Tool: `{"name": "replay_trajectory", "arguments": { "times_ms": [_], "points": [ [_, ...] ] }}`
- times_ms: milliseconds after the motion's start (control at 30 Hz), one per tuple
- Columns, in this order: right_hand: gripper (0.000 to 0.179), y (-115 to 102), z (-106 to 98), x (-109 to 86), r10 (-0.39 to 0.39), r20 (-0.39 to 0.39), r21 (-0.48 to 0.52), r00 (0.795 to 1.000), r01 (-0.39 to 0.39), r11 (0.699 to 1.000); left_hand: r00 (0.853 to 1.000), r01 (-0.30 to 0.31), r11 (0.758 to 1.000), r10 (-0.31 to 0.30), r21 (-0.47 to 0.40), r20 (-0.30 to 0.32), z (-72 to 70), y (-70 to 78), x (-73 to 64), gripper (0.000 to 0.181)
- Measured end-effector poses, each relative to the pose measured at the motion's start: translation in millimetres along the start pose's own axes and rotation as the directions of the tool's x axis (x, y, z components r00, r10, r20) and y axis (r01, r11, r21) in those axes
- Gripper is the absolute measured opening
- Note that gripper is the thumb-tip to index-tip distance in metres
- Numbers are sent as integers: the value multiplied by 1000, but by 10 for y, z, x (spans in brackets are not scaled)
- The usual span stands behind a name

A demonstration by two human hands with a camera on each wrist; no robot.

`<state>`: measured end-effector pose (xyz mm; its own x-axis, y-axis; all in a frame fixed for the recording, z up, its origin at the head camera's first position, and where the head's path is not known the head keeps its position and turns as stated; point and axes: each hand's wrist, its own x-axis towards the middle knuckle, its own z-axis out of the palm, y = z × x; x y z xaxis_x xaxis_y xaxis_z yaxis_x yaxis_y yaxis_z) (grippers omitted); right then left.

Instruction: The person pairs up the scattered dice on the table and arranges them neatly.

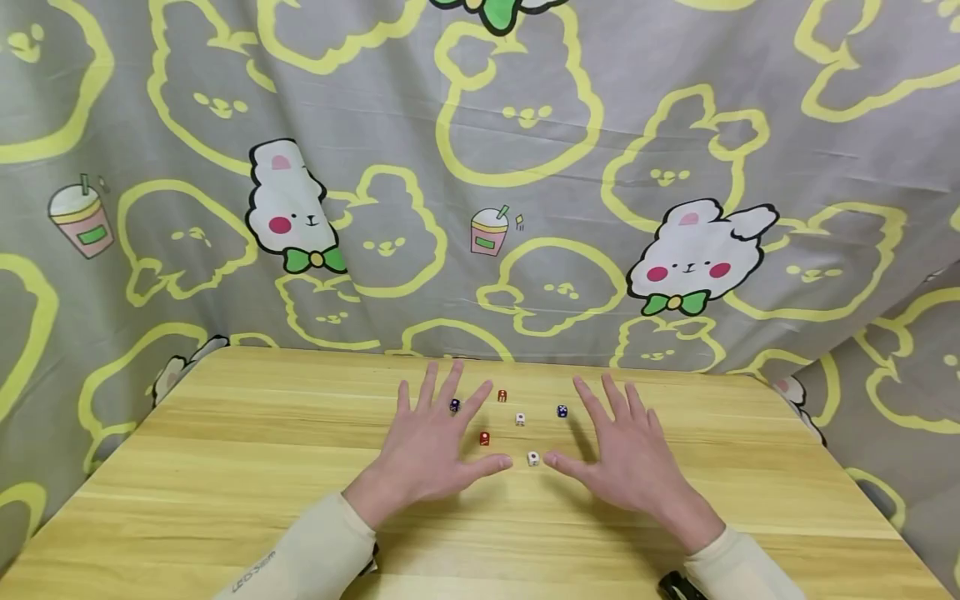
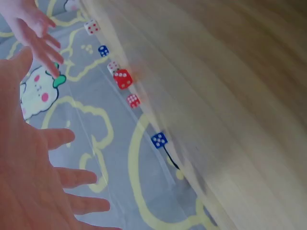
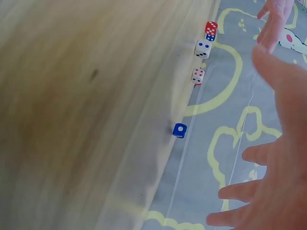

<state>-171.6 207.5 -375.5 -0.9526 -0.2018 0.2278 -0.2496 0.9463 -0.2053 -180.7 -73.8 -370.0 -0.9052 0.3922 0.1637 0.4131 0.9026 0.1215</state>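
Note:
My left hand [image 1: 426, 446] is spread above the table, palm down, with its fingers apart and holding nothing. Likewise spread and holding nothing is my right hand [image 1: 633, 462]. Between and around them lie several small dice. A blue die [image 1: 454, 406] shows between the left fingers, and a red die [image 1: 484, 438] lies beside that hand. Farther back are another red die [image 1: 502, 396] and a white die [image 1: 521, 419]. A second white die [image 1: 533, 458] sits between the thumbs. The other blue die [image 1: 562, 411] is left of the right fingertips.
The dice stand on a light wooden table [image 1: 225, 467]. A grey curtain [image 1: 405, 125] with yellow outlines and white cartoon animals hangs behind the table's far edge and along both sides. Pale sleeves [image 1: 315, 546] cover both forearms.

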Motion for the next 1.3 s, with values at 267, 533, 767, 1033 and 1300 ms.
{"name": "replay_trajectory", "arguments": {
  "times_ms": [267,533,767,1033,1300],
  "points": [
    [106,67,16,31,-12,25,50,1000,11,999,998,-41,999,42,-28,39,27,127,52,94],
    [99,118,4,85,7,57,189,998,-18,982,994,-73,996,77,-53,80,42,207,112,93],
    [84,138,13,174,39,90,296,995,-65,953,987,-102,993,108,-57,117,54,311,184,93],
    [68,197,4,300,70,158,405,985,-129,905,975,-126,988,140,-92,174,76,443,277,91],
    [59,277,19,392,85,192,453,978,-165,876,962,-133,980,163,-146,218,96,548,356,90]
  ]
}}
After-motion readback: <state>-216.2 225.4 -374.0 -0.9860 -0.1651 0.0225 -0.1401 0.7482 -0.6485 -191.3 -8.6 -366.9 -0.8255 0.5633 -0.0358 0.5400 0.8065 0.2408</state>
